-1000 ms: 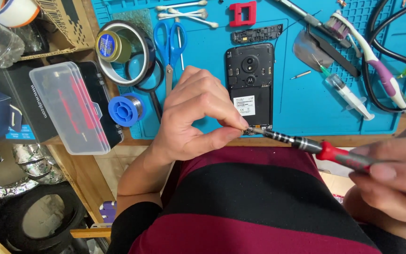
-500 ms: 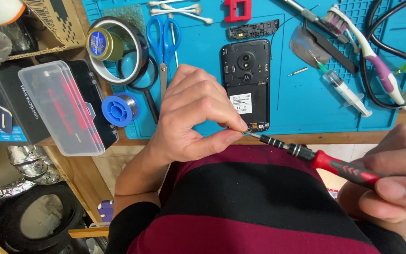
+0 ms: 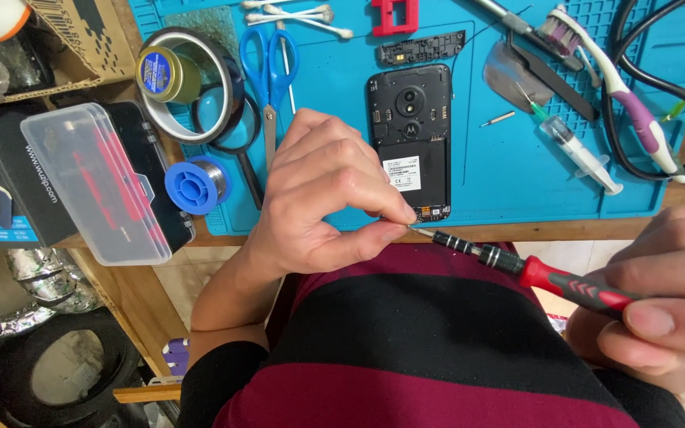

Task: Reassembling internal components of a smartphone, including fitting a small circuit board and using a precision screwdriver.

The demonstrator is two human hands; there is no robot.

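My right hand (image 3: 660, 297) grips the red and black handle of a small precision screwdriver (image 3: 517, 265), which points left across my lap. My left hand (image 3: 323, 198) pinches thumb and forefinger at the screwdriver's thin tip, at the near edge of the blue work mat (image 3: 485, 182); whatever sits between the fingertips is too small to see. Just beyond my left fingers lies a black phone (image 3: 410, 139) with its back cover off, the lower end close to the screwdriver tip.
On the mat lie blue scissors (image 3: 269, 71), a syringe (image 3: 576, 147), a toothbrush (image 3: 620, 87), cotton swabs (image 3: 299, 16), a red part (image 3: 395, 16) and tape rolls (image 3: 192, 87). A blue solder spool (image 3: 193, 186) and a clear plastic case (image 3: 93, 182) sit left. Black cables (image 3: 636, 119) loop at right.
The view has shifted slightly. My left fingers stay pinched on the screwdriver tip, and my right hand has kept its hold on the handle.
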